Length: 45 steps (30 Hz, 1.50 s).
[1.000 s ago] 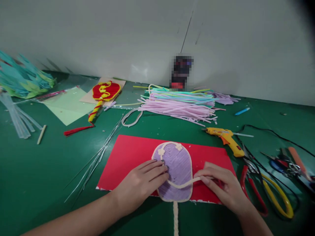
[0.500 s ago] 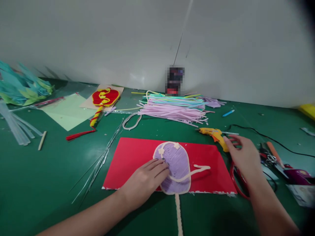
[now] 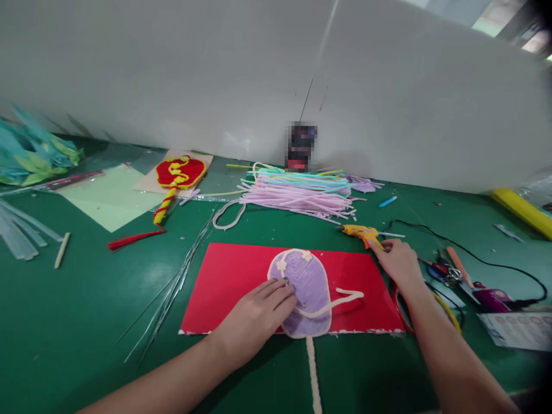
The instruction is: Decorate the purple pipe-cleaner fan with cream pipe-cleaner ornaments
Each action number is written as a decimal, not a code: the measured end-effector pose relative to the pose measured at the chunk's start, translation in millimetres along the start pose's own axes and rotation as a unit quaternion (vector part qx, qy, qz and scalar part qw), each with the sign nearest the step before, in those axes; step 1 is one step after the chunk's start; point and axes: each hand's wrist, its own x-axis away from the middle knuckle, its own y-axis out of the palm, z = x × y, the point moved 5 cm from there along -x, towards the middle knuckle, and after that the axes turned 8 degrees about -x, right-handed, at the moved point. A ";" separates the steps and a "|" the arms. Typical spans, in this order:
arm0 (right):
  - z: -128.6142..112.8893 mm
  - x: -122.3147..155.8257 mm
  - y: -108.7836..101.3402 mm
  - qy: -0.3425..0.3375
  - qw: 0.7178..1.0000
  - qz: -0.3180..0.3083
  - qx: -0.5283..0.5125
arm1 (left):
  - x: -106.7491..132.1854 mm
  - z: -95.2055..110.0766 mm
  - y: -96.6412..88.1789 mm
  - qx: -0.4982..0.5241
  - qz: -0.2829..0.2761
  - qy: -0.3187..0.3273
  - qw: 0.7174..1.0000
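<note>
A purple fan-shaped piece (image 3: pixel 307 284) edged in cream cord lies on a red card (image 3: pixel 233 276) on the green table. A loose cream cord (image 3: pixel 345 299) curls off its right side, and a cream handle cord (image 3: pixel 313 374) runs toward me. My left hand (image 3: pixel 259 316) lies flat and open, fingers pressing the fan's left edge. At the card's right end, my right hand (image 3: pixel 399 261) has its fingers wrapped round the handle of the yellow glue gun (image 3: pixel 360 232).
A heap of pink and pastel pipe cleaners (image 3: pixel 302 192) lies behind the card. A red and yellow fan (image 3: pixel 179 172) sits back left, thin wires (image 3: pixel 176 282) left of the card. Scissors and pliers (image 3: pixel 448 270), a black cable (image 3: pixel 474 247) and a yellow roll (image 3: pixel 521 213) crowd the right.
My right hand let go of the cream cord, which now lies loose, and reached right to the glue gun's handle. My left hand stayed on the fan.
</note>
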 end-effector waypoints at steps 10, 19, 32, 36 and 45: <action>4.0 -3.0 10.9 -0.031 0.999 -0.023 0.028 | -0.4 0.0 0.2 0.003 -0.014 -0.005 1.000; -24.9 13.5 -15.9 -0.063 0.995 0.081 0.004 | 0.0 -1.1 0.0 0.004 -0.020 -0.007 1.000; -107.6 137.2 -45.9 0.089 0.876 -0.291 -0.375 | -0.2 -5.8 1.6 0.043 -0.019 -0.022 0.999; -117.8 139.1 -48.9 -0.028 0.943 -0.158 -0.291 | 0.2 -5.8 1.1 0.036 -0.017 -0.016 0.999; -145.5 131.6 -43.3 -0.219 0.948 -0.110 -0.203 | 0.0 -3.3 4.6 0.022 -0.019 -0.013 0.999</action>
